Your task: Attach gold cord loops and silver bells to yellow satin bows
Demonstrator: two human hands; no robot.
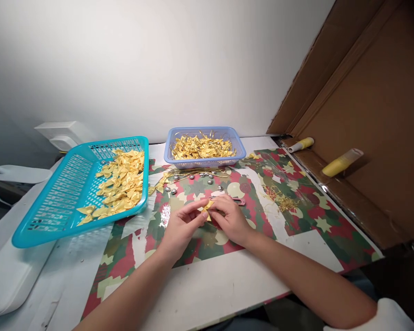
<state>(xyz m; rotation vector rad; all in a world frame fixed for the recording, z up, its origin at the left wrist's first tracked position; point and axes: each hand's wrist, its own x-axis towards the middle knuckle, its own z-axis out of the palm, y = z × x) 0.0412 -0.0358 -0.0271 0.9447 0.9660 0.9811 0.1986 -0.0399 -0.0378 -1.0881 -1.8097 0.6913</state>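
Note:
Both hands meet over the patterned paper near the middle of the table. My left hand (183, 226) pinches a small yellow bow (208, 209) between thumb and index finger. On its other side my right hand (230, 219) has its fingertips closed on the same bow. Several silver bells (210, 182) lie just beyond the hands, beside thin gold cords (193, 171). A pink-handled tool (240, 202) lies partly hidden behind my right hand.
A teal basket (55, 209) of yellow bows stands left, raised at its front. A blue basket (203, 161) of bows with gold ties stands by the wall. Gold cord scraps (282, 200) lie right. Two yellow rolls (343, 163) rest against the cardboard (375, 119).

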